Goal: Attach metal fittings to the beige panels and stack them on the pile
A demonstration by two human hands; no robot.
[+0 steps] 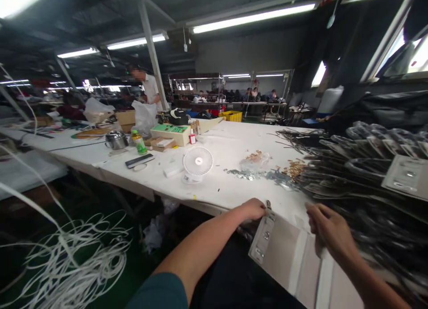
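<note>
A flat beige panel (284, 242) with a row of metal fittings (266, 235) along its left end lies tilted at the table's front edge. My left hand (254, 208) is closed on the panel's upper left corner, beside a small metal clasp (269, 205) that sticks up past the edge. Over the right part of the panel is my right hand (329, 224), slightly blurred, with its fingers curled in. Whatever it may hold is hidden. Past my hands, silver metal pieces (245, 174) and gold-coloured pieces (294, 168) are strewn over the white table (230, 139).
Dark bag parts with a similar beige panel (406, 175) are heaped on the right. A white fan (198, 162), a green-labelled bottle (138, 143) and a metal pot (116, 140) stand leftward. White strips (83, 255) lie tangled on the floor. A person (149, 88) stands farther back.
</note>
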